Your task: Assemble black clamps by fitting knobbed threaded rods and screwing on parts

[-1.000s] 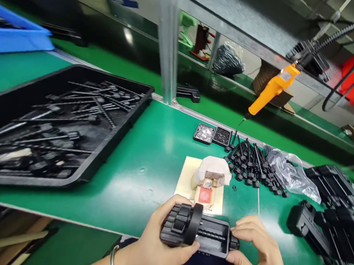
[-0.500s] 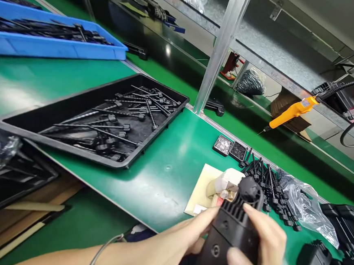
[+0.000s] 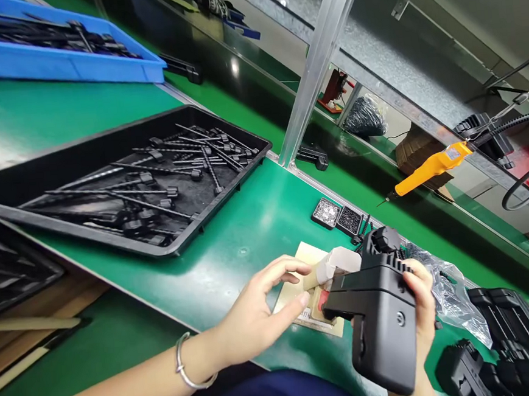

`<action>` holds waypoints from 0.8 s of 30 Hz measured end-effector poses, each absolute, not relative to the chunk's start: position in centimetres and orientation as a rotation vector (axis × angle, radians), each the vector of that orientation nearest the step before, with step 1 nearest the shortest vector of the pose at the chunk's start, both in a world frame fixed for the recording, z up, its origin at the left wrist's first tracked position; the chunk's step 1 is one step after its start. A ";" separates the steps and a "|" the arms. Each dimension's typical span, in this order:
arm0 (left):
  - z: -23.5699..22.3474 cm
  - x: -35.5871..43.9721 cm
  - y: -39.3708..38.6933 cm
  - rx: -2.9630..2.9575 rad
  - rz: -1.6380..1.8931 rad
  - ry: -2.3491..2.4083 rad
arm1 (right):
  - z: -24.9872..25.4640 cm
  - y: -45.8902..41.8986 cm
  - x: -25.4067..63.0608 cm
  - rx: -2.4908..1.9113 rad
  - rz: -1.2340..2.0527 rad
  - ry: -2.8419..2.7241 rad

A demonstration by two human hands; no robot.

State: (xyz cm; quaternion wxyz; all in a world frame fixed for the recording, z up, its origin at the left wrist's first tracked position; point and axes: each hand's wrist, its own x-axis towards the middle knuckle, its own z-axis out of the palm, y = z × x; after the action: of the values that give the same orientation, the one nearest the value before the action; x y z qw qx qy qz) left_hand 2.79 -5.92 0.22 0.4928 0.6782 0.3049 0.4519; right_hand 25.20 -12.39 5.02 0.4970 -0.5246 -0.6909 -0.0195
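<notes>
Gripping a black unit (image 3: pixel 377 317) in right hand (image 3: pixel 423 301) near the front edge of the table (image 3: pixel 229 243), holding left hand (image 3: pixel 259 311) open beside white block (image 3: pixel 341 260).

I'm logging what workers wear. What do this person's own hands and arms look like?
The left hand and right hand are ungloved. A thin silvery bangle circles the left wrist; no sleeve shows on the left forearm. Little of the right forearm shows.
</notes>
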 end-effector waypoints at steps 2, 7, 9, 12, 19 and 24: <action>0.0 2.8 -5.9 1.676 1.093 0.717 | 4.7 -11.9 24.4 -1.155 -0.019 -1.715; 0.8 3.6 -5.2 1.814 1.075 0.487 | 5.7 -11.1 24.6 -1.143 0.085 -1.750; 1.5 4.3 -4.7 1.915 1.027 0.449 | 5.9 -11.2 24.8 -1.103 0.053 -1.788; 2.8 5.6 -4.0 2.054 0.903 0.436 | 5.5 -11.4 24.6 -1.043 0.008 -1.815; 4.1 8.4 -1.8 2.111 0.802 0.341 | 4.1 -11.3 22.9 -1.114 -0.015 -1.650; 1.9 8.9 -1.8 2.008 0.953 0.280 | 3.7 -12.7 23.3 -1.178 0.155 -1.607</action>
State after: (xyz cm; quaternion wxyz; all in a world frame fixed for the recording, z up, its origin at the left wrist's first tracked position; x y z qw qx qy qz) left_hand 8.93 -1.83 1.95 0.4354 0.8069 0.1125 0.3831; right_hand 23.31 -12.71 3.69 0.5410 -0.4958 -0.6762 0.0650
